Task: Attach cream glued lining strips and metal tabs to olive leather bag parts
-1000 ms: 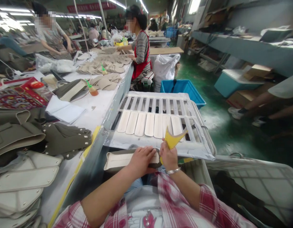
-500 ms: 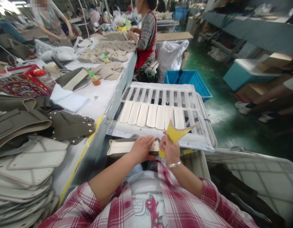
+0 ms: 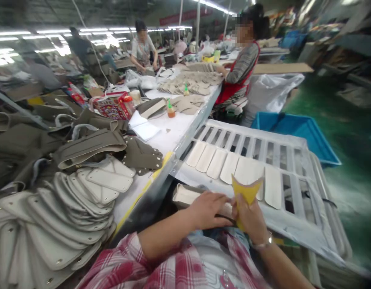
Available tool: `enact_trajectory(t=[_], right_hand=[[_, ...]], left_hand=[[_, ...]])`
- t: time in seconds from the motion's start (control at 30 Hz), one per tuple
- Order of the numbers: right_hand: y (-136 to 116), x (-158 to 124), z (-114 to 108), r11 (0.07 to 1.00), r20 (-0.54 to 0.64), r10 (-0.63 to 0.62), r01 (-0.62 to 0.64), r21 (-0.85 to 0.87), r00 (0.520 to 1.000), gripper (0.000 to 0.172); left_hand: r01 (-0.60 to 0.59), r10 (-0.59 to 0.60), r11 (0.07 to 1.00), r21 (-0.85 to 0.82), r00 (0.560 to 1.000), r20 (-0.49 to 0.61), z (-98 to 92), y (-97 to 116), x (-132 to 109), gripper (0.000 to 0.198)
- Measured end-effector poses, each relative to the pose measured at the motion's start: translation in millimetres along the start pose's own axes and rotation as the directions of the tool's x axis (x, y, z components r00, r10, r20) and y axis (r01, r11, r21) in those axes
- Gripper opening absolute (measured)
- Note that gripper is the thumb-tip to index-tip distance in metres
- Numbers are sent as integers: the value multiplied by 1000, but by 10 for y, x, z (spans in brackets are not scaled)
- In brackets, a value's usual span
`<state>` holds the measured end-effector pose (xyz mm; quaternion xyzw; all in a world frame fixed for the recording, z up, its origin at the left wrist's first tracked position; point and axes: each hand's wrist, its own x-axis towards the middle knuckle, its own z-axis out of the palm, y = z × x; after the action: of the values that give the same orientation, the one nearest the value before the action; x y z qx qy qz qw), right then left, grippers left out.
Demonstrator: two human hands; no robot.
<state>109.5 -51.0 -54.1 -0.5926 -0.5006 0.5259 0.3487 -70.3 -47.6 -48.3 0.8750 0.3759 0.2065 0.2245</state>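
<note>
A dark bag with a pale, long base panel (image 3: 185, 195) lies across my lap. My left hand (image 3: 207, 210) grips it from above, fingers laid over the panel and thumb along the near side. In my right hand (image 3: 252, 220) is a flat yellow piece (image 3: 245, 192) with a notched, forked top, held upright at the bag's right end. Its lower part is mostly hidden by my fingers. Just beyond, several pale oblong panels (image 3: 229, 166) lie in a row on a white slatted rack (image 3: 200, 178).
To the left, a table (image 3: 179, 124) bears stacked pale panels (image 3: 53, 224), dark bag pieces (image 3: 92, 146), folded white paper (image 3: 143, 126) and a small green-tipped bottle (image 3: 171, 110). A blue bin (image 3: 296, 128) stands behind the rack. A co-worker in a red apron (image 3: 242, 76) sits at the table's far side.
The view has swung left and up, so more of the table and room shows. Both hands keep their holds; the yellow piece stays upright in my right hand.
</note>
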Motion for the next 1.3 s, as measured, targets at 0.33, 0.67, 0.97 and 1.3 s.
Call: enact_trajectory(t=[0.33, 0.67, 0.97, 1.3], right_hand=[[-513, 654, 211, 555, 438, 235, 250, -793, 868, 44], [-633, 1207, 1217, 67, 594, -75, 598, -799, 801, 43], [-589, 1652, 1510, -30, 923, -224, 944, -328, 313, 47], [-591, 1896, 1668, -116, 944, -297, 987, 111, -141, 45]], left_hand=[[248, -699, 403, -881, 705, -121, 14, -999, -737, 50], [110, -619, 87, -990, 785, 32, 25, -1132, -728, 38], [145, -583, -155, -977, 785, 209, 90, -1288, -703, 56], [446, -938, 107, -889, 342, 59, 266, -974, -850, 71]])
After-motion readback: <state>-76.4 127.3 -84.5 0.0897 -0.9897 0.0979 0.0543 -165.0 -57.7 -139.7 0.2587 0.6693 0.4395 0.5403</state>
